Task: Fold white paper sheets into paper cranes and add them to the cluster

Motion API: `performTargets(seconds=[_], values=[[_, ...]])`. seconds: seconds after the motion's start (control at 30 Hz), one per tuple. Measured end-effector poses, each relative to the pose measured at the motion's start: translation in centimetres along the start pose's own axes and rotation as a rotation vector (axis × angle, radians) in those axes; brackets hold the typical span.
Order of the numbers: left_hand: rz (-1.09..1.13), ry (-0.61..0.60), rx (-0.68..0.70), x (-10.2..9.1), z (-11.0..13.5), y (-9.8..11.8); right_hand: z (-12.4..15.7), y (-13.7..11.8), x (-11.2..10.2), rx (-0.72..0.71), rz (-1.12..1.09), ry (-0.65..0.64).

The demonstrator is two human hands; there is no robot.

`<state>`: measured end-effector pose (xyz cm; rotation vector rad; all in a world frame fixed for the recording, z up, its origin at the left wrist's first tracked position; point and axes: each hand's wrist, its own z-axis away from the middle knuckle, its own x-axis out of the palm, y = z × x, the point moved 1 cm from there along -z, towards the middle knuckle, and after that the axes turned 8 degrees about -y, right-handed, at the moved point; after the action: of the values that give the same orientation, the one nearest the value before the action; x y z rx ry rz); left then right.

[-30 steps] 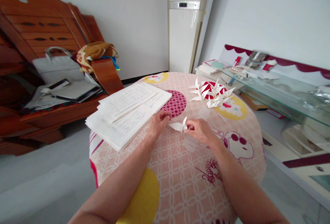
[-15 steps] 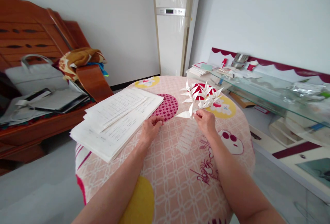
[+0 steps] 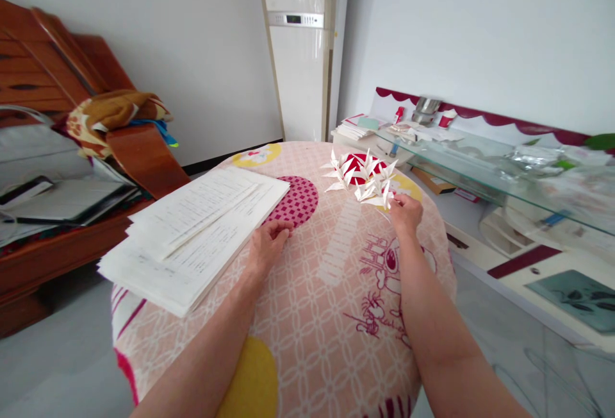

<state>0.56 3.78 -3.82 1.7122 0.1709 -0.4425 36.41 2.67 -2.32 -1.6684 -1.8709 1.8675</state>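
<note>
My right hand reaches to the far side of the round table and pinches a folded white paper crane at the near edge of a cluster of paper cranes. My left hand rests on the pink patterned tablecloth, fingers curled loosely, empty, right beside the corner of a thick stack of printed paper sheets.
A tall white air conditioner stands behind the table. A wooden bench with a bag, folders and a blanket is at the left. A glass-topped cabinet with cups and papers runs along the right wall.
My right hand has carried the folded crane away from me to the cluster of cranes. My left hand let go of it and stayed by the paper stack. The view has swung right.
</note>
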Motion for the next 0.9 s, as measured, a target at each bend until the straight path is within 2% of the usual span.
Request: performTargets(seconds=[0.27, 0.43, 0.67, 0.9], values=[[-0.056, -0.011, 0.005, 0.0, -0.2, -0.2, -0.5, 0.8, 0.4, 0.074, -0.067, 0.068], [-0.111, -0.028, 0.028, 0.0, -0.2, 0.1, -1.0, 0.9, -0.7, 0.19, -0.046, 0.158], [-0.142, -0.053, 0.013, 0.2, 0.1, 0.5, -3.9, 1.7, -2.3, 0.264, 0.02, 0.226], [-0.158, -0.063, -0.007, 0.2, 0.1, 0.4, -5.9, 1.7, -0.7, 0.249, 0.032, 0.187]])
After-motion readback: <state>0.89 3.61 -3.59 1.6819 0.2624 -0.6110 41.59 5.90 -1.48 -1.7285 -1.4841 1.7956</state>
